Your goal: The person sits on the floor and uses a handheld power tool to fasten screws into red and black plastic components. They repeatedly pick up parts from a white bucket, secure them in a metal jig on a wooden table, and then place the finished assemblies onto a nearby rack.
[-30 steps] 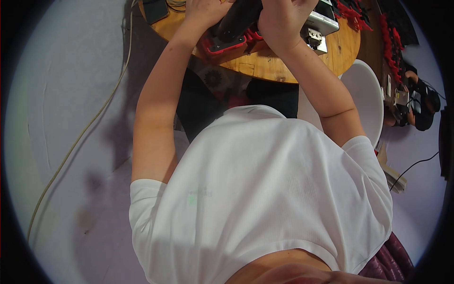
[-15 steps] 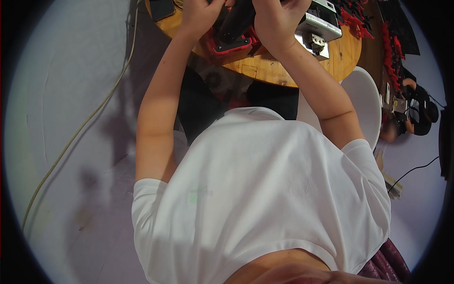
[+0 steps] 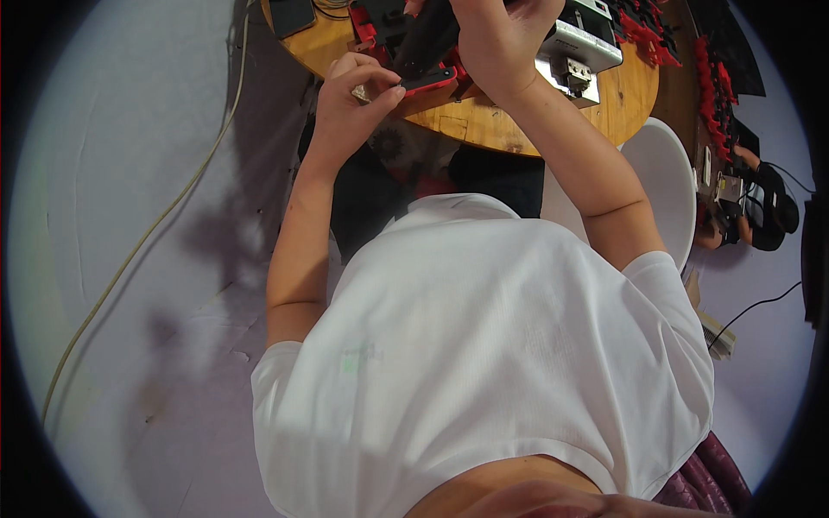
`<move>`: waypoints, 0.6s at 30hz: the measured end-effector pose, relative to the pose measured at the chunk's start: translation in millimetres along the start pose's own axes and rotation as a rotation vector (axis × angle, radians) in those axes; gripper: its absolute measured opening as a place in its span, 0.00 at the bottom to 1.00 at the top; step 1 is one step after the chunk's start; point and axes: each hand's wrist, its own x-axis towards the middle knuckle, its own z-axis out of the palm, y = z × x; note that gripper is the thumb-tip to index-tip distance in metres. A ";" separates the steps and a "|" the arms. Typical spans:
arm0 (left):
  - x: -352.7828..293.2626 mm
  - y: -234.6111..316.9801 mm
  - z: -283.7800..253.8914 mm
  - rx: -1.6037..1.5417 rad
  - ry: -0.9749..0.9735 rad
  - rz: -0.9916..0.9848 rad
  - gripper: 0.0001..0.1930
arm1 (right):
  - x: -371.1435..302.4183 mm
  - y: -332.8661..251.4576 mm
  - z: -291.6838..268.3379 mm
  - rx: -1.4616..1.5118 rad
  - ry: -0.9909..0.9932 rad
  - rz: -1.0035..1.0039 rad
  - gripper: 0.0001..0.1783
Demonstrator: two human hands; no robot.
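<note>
At the top edge, my right hand (image 3: 499,47) is closed around a long, dark, rounded tool (image 3: 425,45); the frame cuts off part of the hand and the tool's far end. The tool's near end hangs over a red and black plastic part (image 3: 432,82) at the table's near edge. My left hand (image 3: 352,99) is at that part's left corner, thumb and forefinger pinched together. Whatever lies between those fingertips is too small to make out. More of the red and black piece shows behind the left hand.
The parts rest on a round wooden table (image 3: 629,99). To the right stands a silver and white machine (image 3: 583,47), with several red and black parts (image 3: 643,39) beyond it. A white chair (image 3: 669,173) is at the right. Farther off, another person (image 3: 768,203) works. A cable (image 3: 155,226) runs along the left.
My left hand has come down and nearer, away from the tool, to the red part's corner, and its fingers now pinch. My right hand stays nearly where it was.
</note>
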 end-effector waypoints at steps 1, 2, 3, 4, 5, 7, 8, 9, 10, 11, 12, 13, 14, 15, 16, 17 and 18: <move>-0.1 -0.2 0.9 -0.012 0.004 -0.003 0.07 | -0.4 0.7 -0.5 -0.008 -0.012 -0.019 0.18; -0.2 0.0 1.7 -0.023 0.008 -0.005 0.07 | -0.4 2.0 -1.4 -0.015 -0.025 -0.039 0.18; -0.3 1.0 2.2 -0.036 0.008 -0.018 0.07 | -0.5 3.6 -2.1 -0.023 -0.036 -0.059 0.18; -0.8 2.9 2.7 -0.048 0.008 -0.031 0.07 | -1.5 6.1 -1.7 -0.010 -0.036 -0.067 0.19; -1.0 4.4 2.8 -0.061 0.007 -0.045 0.06 | -3.1 9.3 -0.4 0.003 -0.037 -0.075 0.19; 0.4 6.0 -0.1 -0.084 -0.022 -0.066 0.07 | -2.5 9.6 0.9 -0.018 -0.051 -0.093 0.20; 2.0 6.4 -2.1 -0.095 -0.037 -0.077 0.07 | -0.4 7.5 1.4 -0.053 -0.063 -0.102 0.21; 3.9 6.7 -4.4 -0.150 -0.010 -0.085 0.09 | 1.0 5.5 1.4 -0.088 -0.076 -0.111 0.22; 7.1 6.1 -7.5 -0.205 0.017 -0.093 0.10 | 1.7 5.4 1.3 -0.090 -0.083 -0.122 0.22; 15.2 2.5 -10.4 -0.131 0.060 -0.043 0.12 | 2.6 6.2 1.8 -0.094 -0.089 -0.133 0.23; 24.0 -1.3 -12.9 -0.058 0.104 0.005 0.15 | 3.0 7.4 2.8 -0.100 -0.093 -0.140 0.23; 37.9 -10.3 -16.0 0.147 0.161 0.115 0.18 | 5.0 9.4 6.1 -0.096 -0.086 -0.197 0.24; 51.6 -19.3 -18.4 0.356 0.240 0.212 0.21 | 5.0 10.0 6.8 -0.100 -0.105 -0.211 0.24; 65.9 -30.3 -14.8 0.440 0.270 0.234 0.22 | 5.7 10.6 8.0 -0.102 -0.128 -0.228 0.24; 73.5 -39.2 -8.2 0.414 0.249 0.195 0.22 | 6.5 11.8 8.9 -0.074 -0.149 -0.234 0.25; 77.3 -46.5 -2.7 0.323 0.218 0.125 0.23 | 7.2 13.3 10.6 -0.044 -0.171 -0.240 0.25; 79.4 -50.8 3.1 0.276 0.203 0.095 0.23 | 5.8 17.4 10.7 0.006 -0.184 -0.232 0.26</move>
